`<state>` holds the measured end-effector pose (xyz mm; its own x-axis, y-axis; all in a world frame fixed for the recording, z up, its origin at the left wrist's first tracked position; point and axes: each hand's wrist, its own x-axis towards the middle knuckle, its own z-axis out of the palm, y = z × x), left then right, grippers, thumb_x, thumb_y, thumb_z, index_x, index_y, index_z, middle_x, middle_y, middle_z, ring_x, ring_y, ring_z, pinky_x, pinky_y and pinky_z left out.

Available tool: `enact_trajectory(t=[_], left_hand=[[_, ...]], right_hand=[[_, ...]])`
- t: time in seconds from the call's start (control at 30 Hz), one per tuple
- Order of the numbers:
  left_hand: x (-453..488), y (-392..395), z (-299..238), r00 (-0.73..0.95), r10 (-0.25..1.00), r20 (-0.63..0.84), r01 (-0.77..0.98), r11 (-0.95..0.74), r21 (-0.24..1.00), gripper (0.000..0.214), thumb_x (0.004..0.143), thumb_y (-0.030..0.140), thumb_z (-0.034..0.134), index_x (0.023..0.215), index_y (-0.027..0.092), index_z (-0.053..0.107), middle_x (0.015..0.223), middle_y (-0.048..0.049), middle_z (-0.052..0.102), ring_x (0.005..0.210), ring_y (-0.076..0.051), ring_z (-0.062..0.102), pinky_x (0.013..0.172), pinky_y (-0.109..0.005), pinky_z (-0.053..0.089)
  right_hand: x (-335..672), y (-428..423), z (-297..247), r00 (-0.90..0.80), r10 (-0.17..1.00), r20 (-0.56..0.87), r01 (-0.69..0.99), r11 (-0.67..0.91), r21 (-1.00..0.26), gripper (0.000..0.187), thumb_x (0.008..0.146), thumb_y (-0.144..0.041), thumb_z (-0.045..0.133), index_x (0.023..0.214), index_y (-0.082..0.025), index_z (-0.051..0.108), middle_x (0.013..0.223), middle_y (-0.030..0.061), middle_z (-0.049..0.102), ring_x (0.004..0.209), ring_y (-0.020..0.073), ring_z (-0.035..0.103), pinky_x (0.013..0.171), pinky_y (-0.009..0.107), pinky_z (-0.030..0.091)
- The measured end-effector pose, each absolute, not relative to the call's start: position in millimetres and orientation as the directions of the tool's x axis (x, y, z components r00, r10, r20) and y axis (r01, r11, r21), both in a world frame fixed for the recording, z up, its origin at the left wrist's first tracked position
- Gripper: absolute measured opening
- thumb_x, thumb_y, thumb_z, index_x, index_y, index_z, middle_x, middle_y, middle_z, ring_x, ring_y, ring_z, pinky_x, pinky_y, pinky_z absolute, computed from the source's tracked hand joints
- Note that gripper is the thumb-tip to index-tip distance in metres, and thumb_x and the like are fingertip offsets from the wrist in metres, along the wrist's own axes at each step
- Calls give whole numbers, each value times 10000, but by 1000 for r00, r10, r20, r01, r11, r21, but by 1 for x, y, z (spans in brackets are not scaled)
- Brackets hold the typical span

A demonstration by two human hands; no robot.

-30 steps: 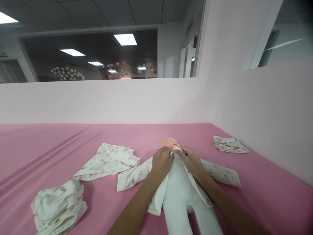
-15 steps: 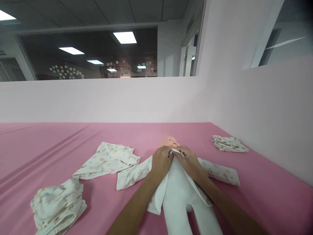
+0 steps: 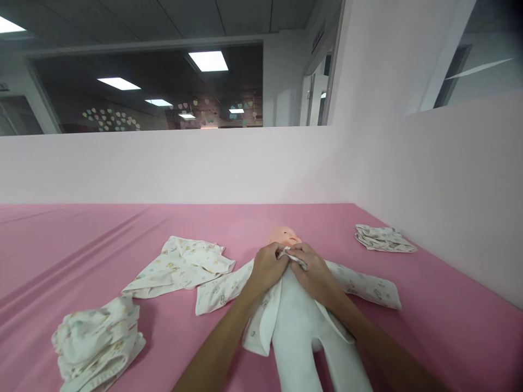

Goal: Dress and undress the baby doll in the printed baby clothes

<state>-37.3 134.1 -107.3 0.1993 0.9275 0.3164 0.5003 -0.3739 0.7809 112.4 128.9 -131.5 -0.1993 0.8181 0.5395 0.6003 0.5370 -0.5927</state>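
A baby doll with a white cloth body [image 3: 300, 321] lies on its back, its head [image 3: 281, 236] pointing away from me. Around its arms and sides is a white printed baby shirt [image 3: 368, 286], open down the front with both sleeves spread out. My left hand [image 3: 269, 267] pinches one edge of the shirt at the doll's neck. Beside it, my right hand [image 3: 310, 269] grips the other edge with bent fingers. Both hands almost meet just below the doll's chin. The fingertips and whatever fastening may be there are partly hidden.
Pink sheeting [image 3: 171, 348] covers the surface. To the left lie a spread printed cloth garment [image 3: 183, 267] and a bunched printed garment [image 3: 98, 343]. A folded printed cloth [image 3: 384, 238] lies at the far right near the white wall [image 3: 204, 169].
My fingers have shifted at the neckline, with the right hand's fingers bending more over the collar. The shirt's lower left front flap has moved slightly outward.
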Motion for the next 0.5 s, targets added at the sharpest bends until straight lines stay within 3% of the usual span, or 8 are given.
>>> enact_trajectory(t=[0.17, 0.27, 0.4, 0.5], left_hand=[[-45, 136, -103, 234, 956, 178, 312, -247, 917, 284, 835, 356, 445, 848, 158, 647, 885, -23, 639, 769, -139, 545, 671, -247, 404], [-44, 140, -108, 183, 956, 231, 332, -281, 900, 275, 831, 352, 439, 794, 153, 625, 846, -25, 631, 779, -144, 545, 691, -253, 402], [-40, 144, -112, 164, 950, 264, 394, -308, 866, 237, 831, 330, 423, 719, 172, 561, 790, -8, 604, 750, -138, 526, 646, -239, 382], [-38, 143, -111, 158, 948, 277, 407, -318, 856, 213, 828, 309, 421, 702, 179, 533, 786, -5, 598, 737, -132, 516, 640, -232, 383]], right_hand=[[112, 126, -129, -233, 803, 549, 613, 560, -558, 312, 780, -141, 440, 970, -226, 672, 1080, 58, 603, 966, 197, 593, 879, 356, 475], [111, 123, -128, -188, 818, 544, 590, 537, -603, 269, 786, -176, 462, 981, -222, 642, 1086, 48, 629, 1020, 204, 590, 922, 369, 458], [110, 118, -125, -26, 899, 438, 561, 376, -737, 421, 808, -253, 491, 1226, -221, 521, 1123, 50, 652, 1091, 228, 577, 946, 418, 447], [110, 118, -125, -31, 896, 444, 579, 378, -723, 316, 832, -271, 470, 1117, -217, 596, 1100, 50, 666, 1062, 224, 588, 941, 409, 444]])
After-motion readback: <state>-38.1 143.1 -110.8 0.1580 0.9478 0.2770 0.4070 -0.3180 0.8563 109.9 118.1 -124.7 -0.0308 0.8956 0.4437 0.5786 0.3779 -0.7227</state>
